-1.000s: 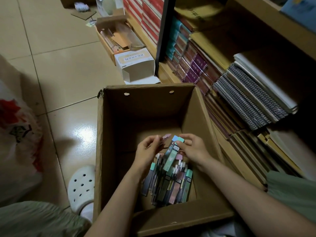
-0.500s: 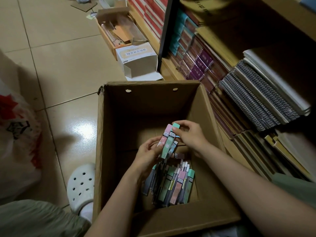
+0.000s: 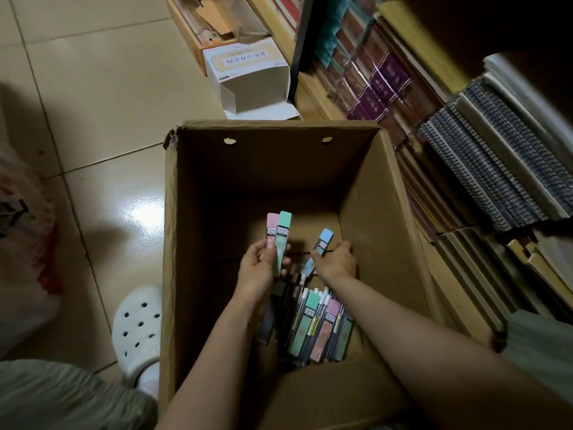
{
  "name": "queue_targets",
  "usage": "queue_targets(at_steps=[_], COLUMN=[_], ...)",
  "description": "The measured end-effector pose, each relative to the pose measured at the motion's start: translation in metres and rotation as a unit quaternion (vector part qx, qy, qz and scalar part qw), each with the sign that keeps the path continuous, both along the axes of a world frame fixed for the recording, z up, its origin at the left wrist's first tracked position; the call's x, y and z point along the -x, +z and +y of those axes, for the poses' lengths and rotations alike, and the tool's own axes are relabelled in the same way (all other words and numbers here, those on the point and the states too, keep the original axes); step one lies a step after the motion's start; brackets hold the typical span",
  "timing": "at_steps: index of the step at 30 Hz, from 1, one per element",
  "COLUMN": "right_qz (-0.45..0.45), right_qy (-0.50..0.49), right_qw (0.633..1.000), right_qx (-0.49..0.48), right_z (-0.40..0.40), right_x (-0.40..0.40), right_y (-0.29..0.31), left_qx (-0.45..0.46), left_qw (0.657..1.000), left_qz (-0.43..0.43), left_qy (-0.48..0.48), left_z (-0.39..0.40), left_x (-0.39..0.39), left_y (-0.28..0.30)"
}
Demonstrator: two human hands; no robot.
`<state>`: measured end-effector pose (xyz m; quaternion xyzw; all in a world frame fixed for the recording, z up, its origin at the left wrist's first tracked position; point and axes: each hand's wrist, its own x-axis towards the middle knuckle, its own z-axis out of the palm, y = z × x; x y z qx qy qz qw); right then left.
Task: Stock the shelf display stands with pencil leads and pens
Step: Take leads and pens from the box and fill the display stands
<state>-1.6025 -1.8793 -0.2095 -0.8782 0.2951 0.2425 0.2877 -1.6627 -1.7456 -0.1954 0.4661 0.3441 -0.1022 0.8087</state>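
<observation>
Lead cases in left hand: a pink case [image 3: 272, 231] and a green case [image 3: 282, 240] stand upright side by side, just above the middle of the frame, inside the box.
Left hand: the left hand [image 3: 259, 268] grips the lower halves of both cases, thumb in front and fingers curled behind.
Blue case: a blue-capped lead case [image 3: 323, 242] tilts up to the right of the pair, apart from them.
Right hand: the right hand [image 3: 336, 262] pinches the blue case at its lower part, fingers curled round it.
What changed: half a second ago both hands met on one small bundle; now the bundle sits in the left hand alone and the right has dropped back to lift another case.
Meaning for the task: this reads as gathering a handful before carrying it off; no shelf stocking has begun yet.
Remaining stock: more pastel cases and pens [image 3: 313, 330] lie in a heap on the box floor, lower centre.
Cardboard box [image 3: 173, 243]: open, deep, filling the middle of the frame.
Surroundings: notebook shelves [image 3: 483, 156] at right; a small white carton [image 3: 248, 76] top centre; a white clog [image 3: 136, 330] lower left.
</observation>
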Motion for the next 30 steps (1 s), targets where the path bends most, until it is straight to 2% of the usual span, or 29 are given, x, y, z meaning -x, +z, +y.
queue_targets(at_steps=[6,11,15,18,24,27,30], right_qz=[-0.022,-0.083,-0.159,-0.211,-0.331,-0.399,-0.444], right_qy=[-0.049,0.015,0.043,0.085,0.137,0.180,0.170], right_qw=[0.997,0.985,0.962,0.948,0.910,0.884,0.871], right_qx=[-0.062,-0.148,-0.218,-0.222,-0.208,-0.166,-0.125], right_z=[0.005,0.001,-0.004,-0.016,-0.060,-0.086,-0.108], right_x=[-0.009,-0.001,-0.005,-0.010,-0.007,0.008,0.021], right_y=[-0.016,0.006,0.065,0.120,0.242,0.294,0.331], left_qx=[0.026,0.000,-0.080,-0.124,-0.074,-0.039,0.029], left_qw=[0.999,0.998,0.991,0.978,0.935,0.918,0.907], left_qz=[-0.017,-0.047,-0.044,-0.091,-0.137,-0.170,-0.209], left_qy=[0.012,-0.042,-0.096,-0.142,-0.319,-0.355,-0.366], left_z=[-0.002,-0.008,-0.009,-0.011,-0.017,-0.030,-0.051], left_x=[-0.004,-0.008,-0.025,-0.040,-0.065,-0.072,-0.075], left_y=[0.003,0.024,0.059,0.100,0.192,0.231,0.264])
